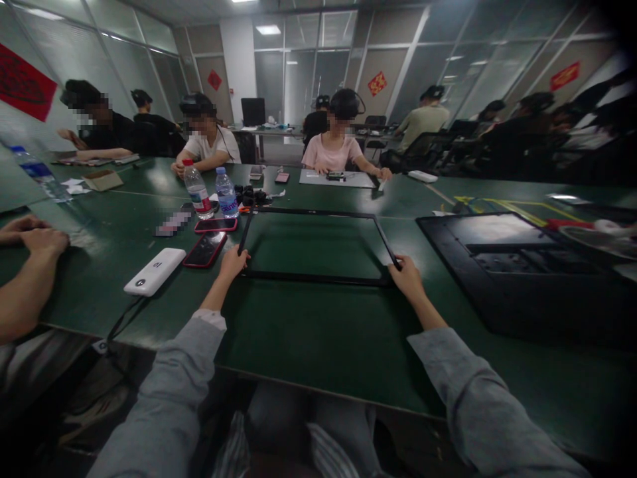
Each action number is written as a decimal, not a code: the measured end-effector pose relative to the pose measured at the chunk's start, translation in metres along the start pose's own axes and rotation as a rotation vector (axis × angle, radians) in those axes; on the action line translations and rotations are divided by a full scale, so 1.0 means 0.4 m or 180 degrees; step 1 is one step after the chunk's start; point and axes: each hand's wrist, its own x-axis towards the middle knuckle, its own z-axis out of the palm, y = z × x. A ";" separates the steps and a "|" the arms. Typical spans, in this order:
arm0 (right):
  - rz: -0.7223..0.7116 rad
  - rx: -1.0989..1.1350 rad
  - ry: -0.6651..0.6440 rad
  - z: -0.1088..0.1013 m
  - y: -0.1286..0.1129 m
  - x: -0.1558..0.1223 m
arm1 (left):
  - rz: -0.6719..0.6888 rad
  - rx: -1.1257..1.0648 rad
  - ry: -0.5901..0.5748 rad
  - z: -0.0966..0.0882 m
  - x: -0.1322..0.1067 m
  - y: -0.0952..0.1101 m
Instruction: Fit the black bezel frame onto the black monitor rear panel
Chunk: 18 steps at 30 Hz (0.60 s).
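Observation:
A thin black rectangular frame (318, 277), probably a screen bezel, spans the space between my hands over the green table (308, 332). My left hand (233, 263) is closed around its left side, close to the near corner. On the opposite side, my right hand (407, 275) grips the frame near its right corner. Green tabletop shows through the open middle. Whether the frame's far edge touches the table I cannot tell. To the right lies a large dark panel (478, 265) with a lighter shiny area, apart from my right hand.
Left of my left hand are a white power bank (155, 272) with a cable, a red-edged phone (205, 249) and two water bottles (198, 189). A neighbour's hands (37, 239) rest at the far left. Across the table, a person in pink (336, 151) works at a grey mat (313, 178).

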 end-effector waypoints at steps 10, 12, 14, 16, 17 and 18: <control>-0.0071 0.0083 0.0115 0.005 0.005 0.000 | 0.0086 0.0957 0.0444 -0.004 -0.021 0.022; -0.0172 0.0079 0.0168 0.006 0.009 0.003 | 0.0110 0.1062 0.0460 0.000 -0.020 0.019; -0.0350 0.0030 0.0232 0.008 0.015 0.008 | 0.0153 0.1164 0.0459 0.003 -0.019 0.015; -0.0477 -0.0089 0.0300 0.012 0.022 0.012 | 0.0205 0.1273 0.0422 0.006 -0.016 0.010; -0.0508 -0.0166 0.0322 0.013 0.025 0.013 | 0.0219 0.1330 0.0394 0.007 -0.015 0.007; -0.0525 -0.0245 0.0320 0.015 0.028 0.014 | 0.0220 0.1389 0.0369 0.008 -0.014 0.004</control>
